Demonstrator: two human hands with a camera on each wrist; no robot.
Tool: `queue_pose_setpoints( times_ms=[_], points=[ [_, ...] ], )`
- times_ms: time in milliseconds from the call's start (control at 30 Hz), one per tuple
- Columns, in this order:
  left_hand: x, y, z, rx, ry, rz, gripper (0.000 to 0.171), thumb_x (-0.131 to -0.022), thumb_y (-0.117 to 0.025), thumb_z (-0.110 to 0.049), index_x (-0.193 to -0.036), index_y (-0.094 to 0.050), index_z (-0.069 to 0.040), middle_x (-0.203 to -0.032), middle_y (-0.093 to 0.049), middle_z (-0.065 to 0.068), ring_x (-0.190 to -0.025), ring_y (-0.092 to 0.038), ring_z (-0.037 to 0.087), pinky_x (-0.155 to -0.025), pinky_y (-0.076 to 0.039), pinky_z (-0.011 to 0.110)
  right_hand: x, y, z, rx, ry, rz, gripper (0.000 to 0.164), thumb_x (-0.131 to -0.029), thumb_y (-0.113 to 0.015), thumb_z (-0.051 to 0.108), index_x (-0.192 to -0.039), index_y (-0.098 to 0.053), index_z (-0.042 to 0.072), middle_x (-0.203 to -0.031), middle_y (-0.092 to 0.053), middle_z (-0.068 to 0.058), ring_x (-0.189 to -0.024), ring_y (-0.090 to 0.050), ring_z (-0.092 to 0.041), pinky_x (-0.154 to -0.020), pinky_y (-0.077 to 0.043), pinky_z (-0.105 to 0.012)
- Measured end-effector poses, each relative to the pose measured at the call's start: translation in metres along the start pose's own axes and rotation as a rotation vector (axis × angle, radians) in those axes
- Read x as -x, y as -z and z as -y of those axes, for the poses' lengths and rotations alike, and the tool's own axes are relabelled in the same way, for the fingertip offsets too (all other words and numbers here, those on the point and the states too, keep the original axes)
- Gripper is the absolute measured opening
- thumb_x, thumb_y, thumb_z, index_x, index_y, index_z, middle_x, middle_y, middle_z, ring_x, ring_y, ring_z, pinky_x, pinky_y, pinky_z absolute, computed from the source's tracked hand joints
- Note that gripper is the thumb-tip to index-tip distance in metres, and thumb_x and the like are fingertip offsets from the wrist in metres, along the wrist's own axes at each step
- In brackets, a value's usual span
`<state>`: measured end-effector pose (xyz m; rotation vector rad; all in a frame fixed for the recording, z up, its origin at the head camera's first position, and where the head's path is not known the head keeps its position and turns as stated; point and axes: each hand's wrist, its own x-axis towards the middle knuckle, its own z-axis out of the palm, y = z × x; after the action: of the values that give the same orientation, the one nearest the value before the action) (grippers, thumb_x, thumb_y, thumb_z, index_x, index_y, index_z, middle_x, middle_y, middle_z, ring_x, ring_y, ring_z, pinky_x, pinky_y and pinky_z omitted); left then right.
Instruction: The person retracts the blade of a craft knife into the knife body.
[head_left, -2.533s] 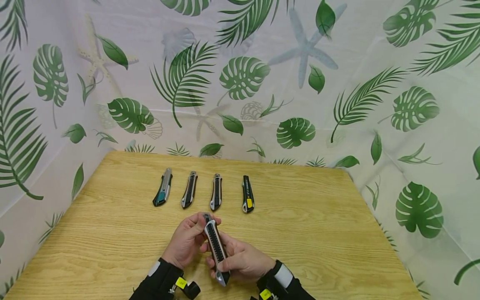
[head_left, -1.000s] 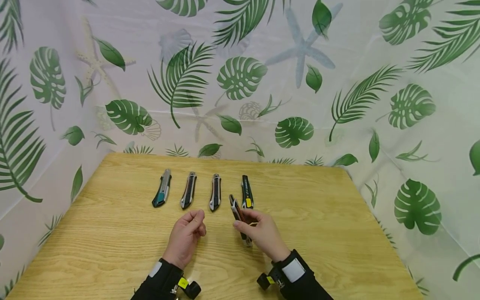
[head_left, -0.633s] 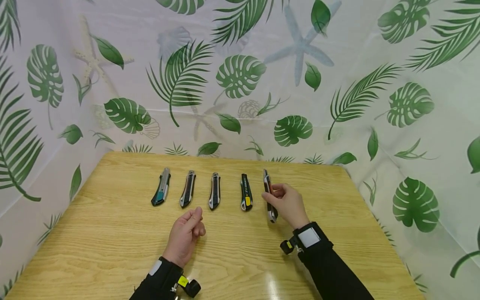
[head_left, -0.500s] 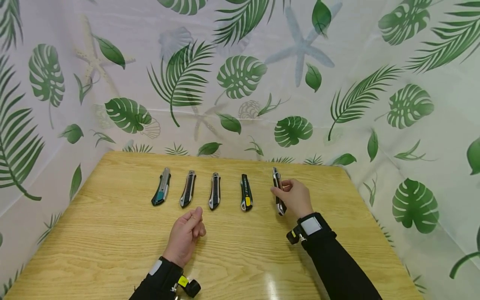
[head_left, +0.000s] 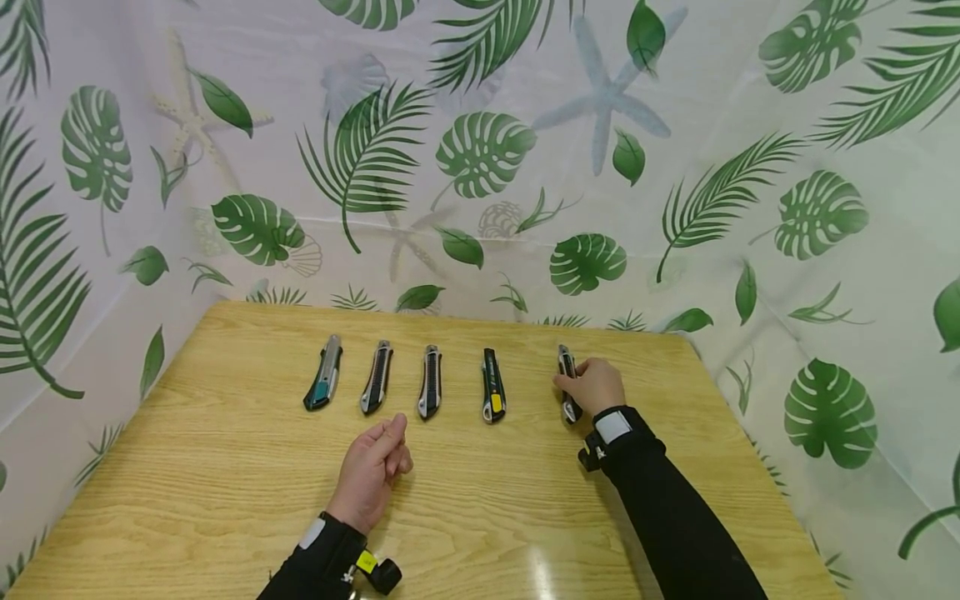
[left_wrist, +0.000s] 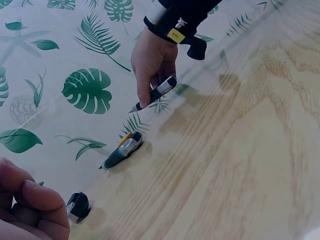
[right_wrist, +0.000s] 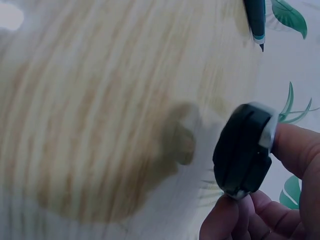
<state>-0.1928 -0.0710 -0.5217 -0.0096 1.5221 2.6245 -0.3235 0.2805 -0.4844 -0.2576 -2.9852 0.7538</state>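
My right hand (head_left: 602,387) pinches a silver and black utility knife (head_left: 572,409) by its sides at the right end of a row. In the left wrist view that held knife (left_wrist: 164,87) hangs slightly above the table, its shadow apart from it; the right wrist view shows its butt end (right_wrist: 242,150) between thumb and fingers. My left hand (head_left: 371,475) is idle, fingers loosely curled around nothing, in front of the row. Left of the held knife lies a black utility knife with a yellow slider (head_left: 492,388).
Farther left lie two silver and black utility knives, one (head_left: 431,383) beside the other (head_left: 377,379), then a grey and teal one (head_left: 325,375). They rest on a wooden table (head_left: 225,483). A leaf-patterned cloth (head_left: 480,275) stands behind the table's far edge.
Both hands were on the knife at first. The left hand let go, and the right carried the knife rightward and away, past the yellow-slider one, then lowered it towards the table.
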Motion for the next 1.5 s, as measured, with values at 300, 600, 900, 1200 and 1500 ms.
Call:
queue_pose_setpoints(
  times_ms=[300,600,900,1200,1500],
  points=[
    [0.0,0.0,-0.001,-0.01,0.002,-0.003,0.045,-0.103,-0.061,-0.036,-0.072,-0.046,-0.008,-0.053,-0.033,-0.001,-0.06,-0.048,0.016,-0.067,-0.044,0.028,0.003,-0.004,0.005,0.021,0.01,0.007,0.04,-0.092,-0.075,0.037,-0.1,-0.07,-0.002,-0.083,-0.068,-0.015,-0.069,-0.06,-0.028,-0.057,-0.045,-0.035],
    [0.0,0.0,0.0,0.009,0.007,0.0,0.045,-0.103,-0.062,-0.035,-0.07,-0.045,-0.01,-0.051,-0.034,-0.002,-0.059,-0.049,0.016,-0.067,-0.044,0.028,0.001,-0.011,0.003,0.029,0.009,0.014,0.035,-0.09,-0.076,0.037,-0.082,-0.072,0.003,-0.066,-0.064,-0.008,-0.057,-0.055,-0.023,-0.051,-0.04,-0.032],
    [0.0,0.0,-0.001,0.004,0.0,0.006,0.047,-0.104,-0.061,-0.034,-0.068,-0.042,-0.01,-0.052,-0.034,-0.002,-0.059,-0.046,0.016,-0.066,-0.042,0.028,-0.002,-0.018,0.0,0.036,0.002,0.025,0.039,-0.088,-0.077,0.039,-0.066,-0.067,0.008,-0.055,-0.058,-0.004,-0.049,-0.048,-0.019,-0.047,-0.034,-0.031],
    [0.0,0.0,-0.001,0.013,0.001,0.006,0.047,-0.104,-0.061,-0.032,-0.068,-0.042,-0.01,-0.051,-0.033,-0.003,-0.058,-0.046,0.016,-0.066,-0.042,0.027,-0.002,-0.02,0.001,0.032,0.006,0.017,0.041,-0.089,-0.077,0.039,-0.065,-0.066,0.008,-0.054,-0.056,-0.004,-0.048,-0.047,-0.019,-0.046,-0.033,-0.031],
    [0.0,0.0,-0.001,0.016,0.004,0.005,0.048,-0.104,-0.061,-0.032,-0.067,-0.041,-0.01,-0.052,-0.034,-0.002,-0.059,-0.047,0.016,-0.066,-0.042,0.027,-0.003,-0.022,0.001,0.033,0.002,0.034,0.043,-0.09,-0.076,0.04,-0.061,-0.064,0.009,-0.051,-0.054,-0.004,-0.045,-0.045,-0.018,-0.045,-0.032,-0.031]
  ],
)
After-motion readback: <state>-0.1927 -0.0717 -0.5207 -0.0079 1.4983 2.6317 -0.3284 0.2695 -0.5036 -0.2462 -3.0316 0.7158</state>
